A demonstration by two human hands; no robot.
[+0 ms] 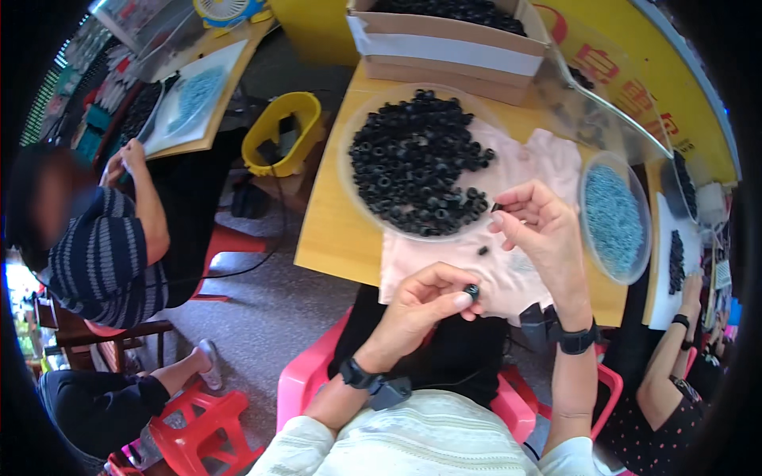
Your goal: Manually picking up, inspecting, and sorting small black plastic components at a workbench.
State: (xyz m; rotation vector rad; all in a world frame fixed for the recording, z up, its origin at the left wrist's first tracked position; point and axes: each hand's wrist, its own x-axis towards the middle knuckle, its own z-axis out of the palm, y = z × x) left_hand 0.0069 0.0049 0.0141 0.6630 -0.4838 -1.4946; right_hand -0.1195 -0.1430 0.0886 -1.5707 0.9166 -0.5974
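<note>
Just in front of me, my left hand [421, 305] pinches a small black cylindrical part [471, 291] between thumb and fingers. Farther up and to the right, my right hand [544, 230] has its thumb and fingertips closed on another small black piece [497, 207], at the edge of the heap. That heap of hollow black parts [413, 159] lies in a clear round tray [346, 163]. Between my hands a loose black part [482, 251] rests on a pale pink cloth [409, 266]. To the right stands an oval clear tray [587, 178] full of tiny light-blue pieces [611, 218].
At the table's back is a cardboard box [444, 73] of black parts, with a clear plastic bin [611, 119] beside it. A yellow basket [262, 163] stands left of the wooden table [325, 238]. Co-workers sit on the left [111, 246] and right [663, 389].
</note>
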